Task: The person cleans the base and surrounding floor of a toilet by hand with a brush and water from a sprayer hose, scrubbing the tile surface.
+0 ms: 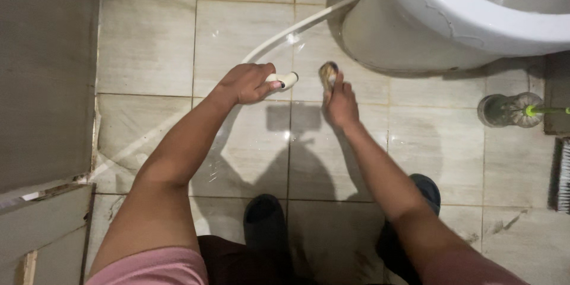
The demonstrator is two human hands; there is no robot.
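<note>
White plastic spray nozzle (285, 79) on a pale hose sits clamped in the left hand (246, 82), out over the middle of the wet tiled floor, its tip pointing right toward a small brownish scrubbing pad (328, 75) just beside it. Nearest in the scene, two dark rubber slippers stand on the tiles, the left slipper (264, 222) between the forearms and the right slipper (424, 193) partly hidden under the right forearm; the edge of a pink garment (151, 267) shows at the bottom left. At the near left, a grey door panel (44, 225) with a worn lower edge fills the corner. Farther out, the right hand (341, 104) has its fingers closed on the scrubbing pad and holds it up off the beige ceramic floor tiles (148, 41). The two hands are near each other but apart, with a gap between nozzle tip and pad. To the right, a round toilet brush holder with a green-handled brush (513, 110) stands on the floor, and a pale bristled brush (564, 175) is cut off at the right edge. Farthest away, the white flexible hose (309, 21) runs from the nozzle up and right toward the base of the white ceramic toilet bowl (427, 12), whose rim and water show at the far right
</note>
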